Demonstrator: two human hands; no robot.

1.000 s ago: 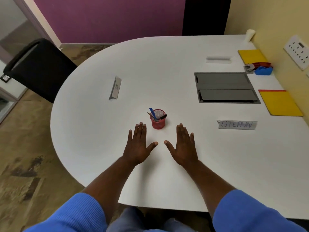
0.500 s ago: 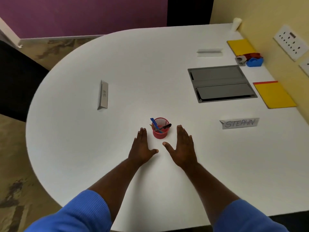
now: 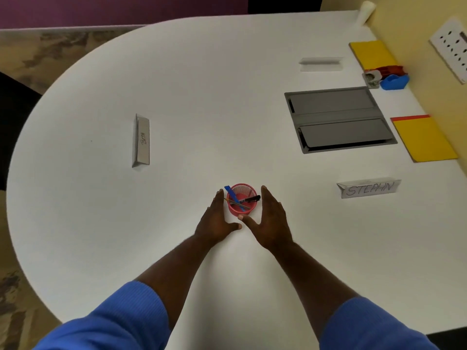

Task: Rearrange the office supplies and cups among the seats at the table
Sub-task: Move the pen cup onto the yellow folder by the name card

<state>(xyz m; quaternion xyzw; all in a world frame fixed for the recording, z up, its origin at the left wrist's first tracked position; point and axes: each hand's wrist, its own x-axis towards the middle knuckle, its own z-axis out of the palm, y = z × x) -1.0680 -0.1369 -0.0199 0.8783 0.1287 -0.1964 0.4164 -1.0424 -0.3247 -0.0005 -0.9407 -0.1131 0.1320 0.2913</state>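
Observation:
A small red mesh pen cup [image 3: 241, 199] stands on the white table [image 3: 177, 84], holding a blue pen, a black marker and a pencil. My left hand [image 3: 216, 219] lies flat just left of the cup, fingers together, thumb out. My right hand [image 3: 271, 220] is on the cup's right side, its thumb tip touching the cup's base. Both hands flank the cup without closing on it. A white paper cup [image 3: 364, 11] stands at the table's far right corner.
Name tents read "BETA" [image 3: 142, 140] on the left and "STEPHN" [image 3: 369, 188] on the right; a third [image 3: 321, 63] sits far off. A grey cable hatch [image 3: 338, 119], two yellow folders [image 3: 424, 138] [image 3: 371, 53] and a blue tape dispenser [image 3: 394, 80] lie near the yellow wall.
Both hands have slid forward along the table until they flank the pen cup. The camera has tilted down and closer.

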